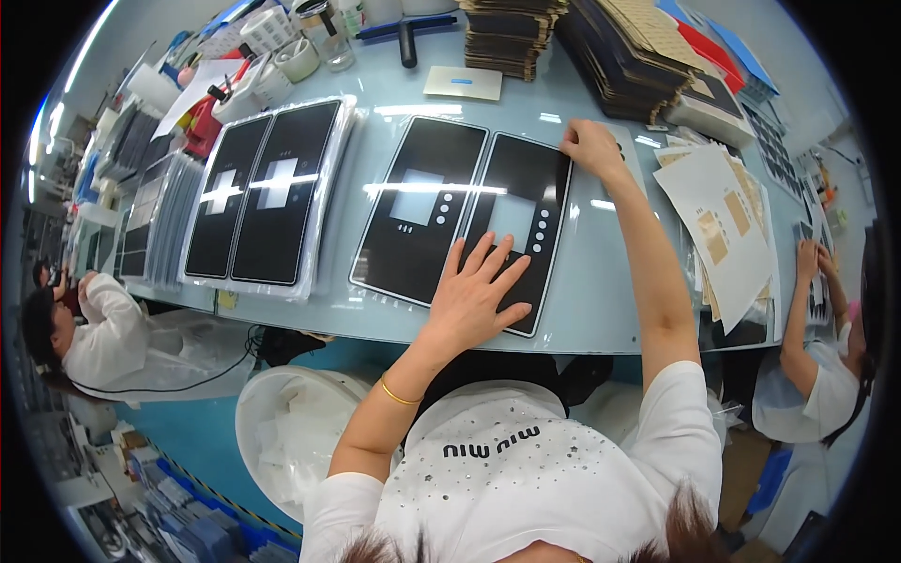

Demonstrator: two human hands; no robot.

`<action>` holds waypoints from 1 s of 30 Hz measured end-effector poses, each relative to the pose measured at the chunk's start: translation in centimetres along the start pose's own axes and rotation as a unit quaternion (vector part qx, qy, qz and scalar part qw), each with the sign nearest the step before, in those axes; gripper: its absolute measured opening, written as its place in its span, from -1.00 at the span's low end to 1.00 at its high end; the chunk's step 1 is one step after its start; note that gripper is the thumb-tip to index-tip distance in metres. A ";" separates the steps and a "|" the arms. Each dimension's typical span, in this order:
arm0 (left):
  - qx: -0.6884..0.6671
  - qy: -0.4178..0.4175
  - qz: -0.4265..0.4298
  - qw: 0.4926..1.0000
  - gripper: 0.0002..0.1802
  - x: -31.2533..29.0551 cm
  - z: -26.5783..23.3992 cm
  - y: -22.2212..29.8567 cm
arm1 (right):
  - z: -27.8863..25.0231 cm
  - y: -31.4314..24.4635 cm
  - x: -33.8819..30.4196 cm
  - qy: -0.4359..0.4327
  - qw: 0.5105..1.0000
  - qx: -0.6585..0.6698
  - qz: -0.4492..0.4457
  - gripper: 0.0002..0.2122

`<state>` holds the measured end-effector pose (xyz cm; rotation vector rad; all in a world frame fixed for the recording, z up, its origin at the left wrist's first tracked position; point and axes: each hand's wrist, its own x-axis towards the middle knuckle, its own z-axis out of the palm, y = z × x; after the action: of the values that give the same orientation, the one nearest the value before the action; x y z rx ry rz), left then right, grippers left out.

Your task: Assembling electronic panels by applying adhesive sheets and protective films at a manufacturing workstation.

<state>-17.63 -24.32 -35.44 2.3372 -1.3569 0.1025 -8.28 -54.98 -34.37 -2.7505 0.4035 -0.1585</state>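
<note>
Two long black panels lie side by side on the glass-topped table in front of me. The left panel (449, 150) and the right panel (530, 169) each have a pale border, a rectangular window and a row of round holes. My left hand (477, 293) rests flat with spread fingers on the lower part of the right panel. At that panel's upper right corner, my right hand (593, 147) has its fingers pinched together. Whatever it pinches is too small or hidden to make out.
Left of the panels lies a stack of similar black panels (310, 141) in clear film. Paper-interleaved stacks (511, 38) stand at the back. White sheets (718, 220) lie at the right, a black-handled squeegee (407, 45) behind. A white bin (258, 413) stands below the table edge. Co-workers sit on both sides.
</note>
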 end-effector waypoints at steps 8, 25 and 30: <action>-0.065 -0.024 0.010 0.998 -0.30 1.6 -0.2 -1.4 | 1.0 -1.8 1.6 0.208 0.962 -0.068 -0.165 -0.87; 0.107 0.036 -0.090 0.990 -0.04 8.3 1.2 -8.3 | 3.9 0.8 3.3 0.263 0.935 -0.053 -0.232 -1.00; 0.164 -0.015 -0.129 0.978 -0.05 6.8 0.9 -9.0 | 1.0 -11.9 -10.1 -0.163 0.894 0.170 -0.381 -0.95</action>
<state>-6.66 -26.39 -37.30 2.7780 -1.1059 0.2272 -14.68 -41.02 -31.57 -2.3655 -0.7373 0.0438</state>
